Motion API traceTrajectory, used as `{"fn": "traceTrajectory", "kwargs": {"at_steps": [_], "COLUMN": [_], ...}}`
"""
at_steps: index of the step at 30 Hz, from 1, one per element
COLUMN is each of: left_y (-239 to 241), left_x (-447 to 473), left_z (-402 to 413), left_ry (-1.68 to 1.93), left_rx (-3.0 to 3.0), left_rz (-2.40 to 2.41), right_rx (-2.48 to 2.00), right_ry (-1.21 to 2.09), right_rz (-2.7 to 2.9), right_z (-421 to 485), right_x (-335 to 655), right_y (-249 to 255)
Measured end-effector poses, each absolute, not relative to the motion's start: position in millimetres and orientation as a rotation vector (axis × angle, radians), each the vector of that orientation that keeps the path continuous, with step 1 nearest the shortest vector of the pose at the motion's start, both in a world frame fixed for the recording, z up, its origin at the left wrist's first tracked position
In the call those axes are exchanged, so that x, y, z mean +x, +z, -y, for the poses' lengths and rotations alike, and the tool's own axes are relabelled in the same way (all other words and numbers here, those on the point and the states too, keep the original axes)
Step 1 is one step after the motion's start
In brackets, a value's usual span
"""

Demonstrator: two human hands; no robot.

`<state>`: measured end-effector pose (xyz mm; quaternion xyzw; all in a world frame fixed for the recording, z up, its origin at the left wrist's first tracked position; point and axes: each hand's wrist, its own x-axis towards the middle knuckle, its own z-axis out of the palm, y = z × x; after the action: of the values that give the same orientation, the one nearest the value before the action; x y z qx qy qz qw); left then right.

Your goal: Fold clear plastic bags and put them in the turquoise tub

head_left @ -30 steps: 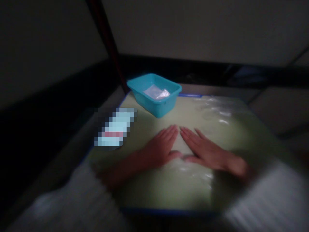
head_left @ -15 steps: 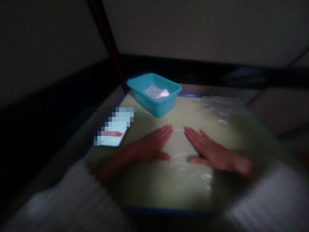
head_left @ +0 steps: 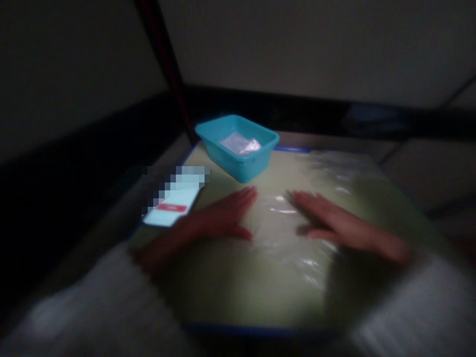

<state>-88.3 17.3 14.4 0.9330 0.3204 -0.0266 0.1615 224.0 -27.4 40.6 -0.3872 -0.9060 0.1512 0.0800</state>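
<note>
On pale green mat [head_left: 238, 287], flat hands [head_left: 219, 218] [head_left: 334, 225] press glossy, crinkled plastic sheet [head_left: 277, 228].

no text can be read; the pale card [head_left: 169, 203] with its red strip is blurred.

The left grip [head_left: 223, 218] lies flat, palm down. Its fingers [head_left: 243, 196] are straight and close together, pointing forward and to the right, and its thumb [head_left: 241, 233] juts toward the other hand. The right grip [head_left: 330, 223] mirrors it, palm down, fingers [head_left: 307, 199] stretched forward and to the left. The two lie apart, fingertips not touching, clasping nothing. The left forearm [head_left: 163, 248] and right forearm [head_left: 390, 248] angle inward from blurred white sleeves [head_left: 92, 307].
</note>
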Motion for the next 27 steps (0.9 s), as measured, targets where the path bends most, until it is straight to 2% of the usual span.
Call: {"fn": "traceTrajectory", "kwargs": {"at_steps": [5, 8, 13, 19, 27], "left_y": [19.1, 25.4, 27.5, 26.2, 27.7], "left_x": [-87.0, -66.9, -38.5, -36.9, -35.0], "left_z": [-17.5, -3.0, 22.3, 23.8, 25.0], "left_ry": [0.127, 0.242, 0.230, 0.218, 0.204], "left_rx": [2.647, 2.669, 2.726, 2.686, 2.661], "left_rz": [-0.888, -0.697, -0.343, -0.308, -0.282], "right_rx": [-0.988, -0.932, -1.021, -1.135, -1.044], "right_ry": [0.924, 1.068, 0.983, 0.913, 0.763], "right_rz": [2.791, 2.851, 2.878, 2.937, 2.922], "right_z": [44.3, 57.3, 78.1, 90.9, 87.8], "right_x": [209.7, 203.8, 205.3, 203.4, 206.1], "right_y": [70.2, 74.6, 71.4, 77.3, 81.6]}}
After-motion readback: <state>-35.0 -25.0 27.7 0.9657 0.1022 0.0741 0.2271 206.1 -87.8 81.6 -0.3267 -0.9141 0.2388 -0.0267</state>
